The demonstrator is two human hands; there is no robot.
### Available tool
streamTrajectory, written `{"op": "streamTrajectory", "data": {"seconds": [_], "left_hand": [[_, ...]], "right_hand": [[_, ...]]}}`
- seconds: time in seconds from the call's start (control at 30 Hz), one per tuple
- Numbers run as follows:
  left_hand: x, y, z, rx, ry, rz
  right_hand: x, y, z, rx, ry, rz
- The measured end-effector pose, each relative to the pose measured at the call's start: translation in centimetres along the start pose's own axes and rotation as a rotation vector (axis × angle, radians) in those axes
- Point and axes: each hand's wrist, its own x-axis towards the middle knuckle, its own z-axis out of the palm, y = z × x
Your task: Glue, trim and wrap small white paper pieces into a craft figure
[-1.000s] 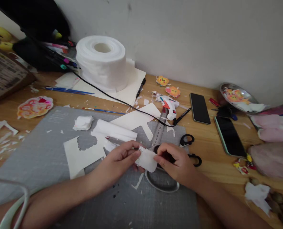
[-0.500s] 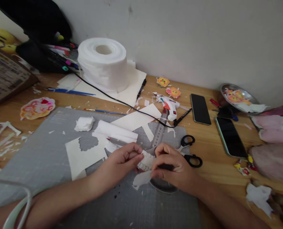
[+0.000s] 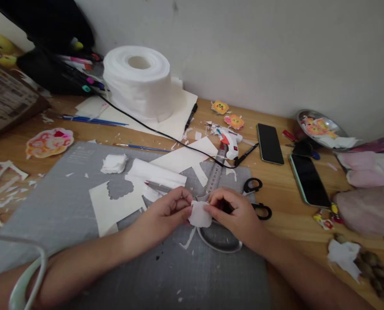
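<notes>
Pinched between both hands is a small white tissue piece with a wavy edge, held above the grey cutting mat. My left hand is closed on its left side, fingertips at the upper edge. The thumb and fingers of my right hand grip the right side. A paper cutout with drawn lines, visible earlier, is hidden now, apparently behind the tissue. Scissors with black handles lie beyond my right hand, partly covered. Below it rests a dark oval loop with a grey rim.
A steel ruler and a white glue gun with a black cord lie ahead. Left are a paper sheet with a scalloped hole, folded tissue and a large tissue roll. Two phones lie right, near a metal bowl.
The tissue piece in my right hand has moved up over the paper cutout, covering its drawn lines. My hands have come closer together, and the view has shifted slightly.
</notes>
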Motion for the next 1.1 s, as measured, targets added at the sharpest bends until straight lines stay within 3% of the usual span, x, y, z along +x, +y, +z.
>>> {"op": "streamTrajectory", "data": {"seconds": [0.17,0.53,0.9,1.1], "left_hand": [[0.15,0.26,0.20,0.015,0.026,-0.011],[0.06,-0.17,-0.09,0.065,0.020,0.014],[-0.02,0.38,-0.22,0.321,0.098,0.048],[0.25,-0.02,-0.48,0.217,0.054,0.032]], "right_hand": [[0.20,0.15,-0.07,0.015,-0.011,-0.042],[0.11,0.16,0.05,-0.007,0.005,0.039],[0.04,0.11,0.22,0.028,0.000,0.039],[-0.03,0.17,0.28,0.028,0.009,-0.017]]}}
